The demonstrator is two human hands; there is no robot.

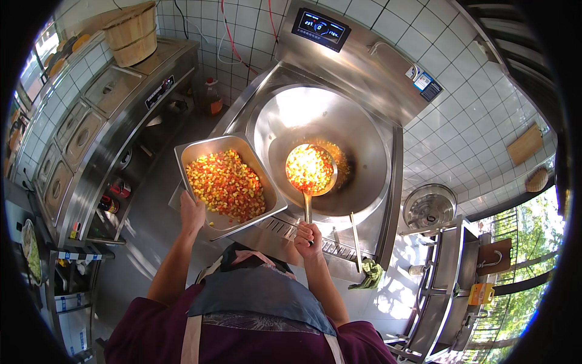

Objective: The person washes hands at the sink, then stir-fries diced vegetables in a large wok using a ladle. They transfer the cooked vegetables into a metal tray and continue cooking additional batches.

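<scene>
My left hand (192, 213) grips the near left rim of a rectangular stainless steel pan (272, 185), tilted at the left of the wok. Diced yellow and red food (226, 182), looking like corn kernels with orange-red pieces, lies in it. In my right hand (308, 240) is the handle of a metal ladle (308, 207). Its bowl, heaped with the same mix (310, 169), is over the large steel wok (363, 150). Some bits and liquid show in the wok behind the ladle.
A control panel (321, 29) is on the steel backsplash. A thin rod (356, 243) leans at the wok's near rim beside a green cloth (370, 275). At left is a steel counter with lidded pans (107, 88) and a wooden bucket (132, 38); at right, a steel basin (429, 207) and sinks (443, 268).
</scene>
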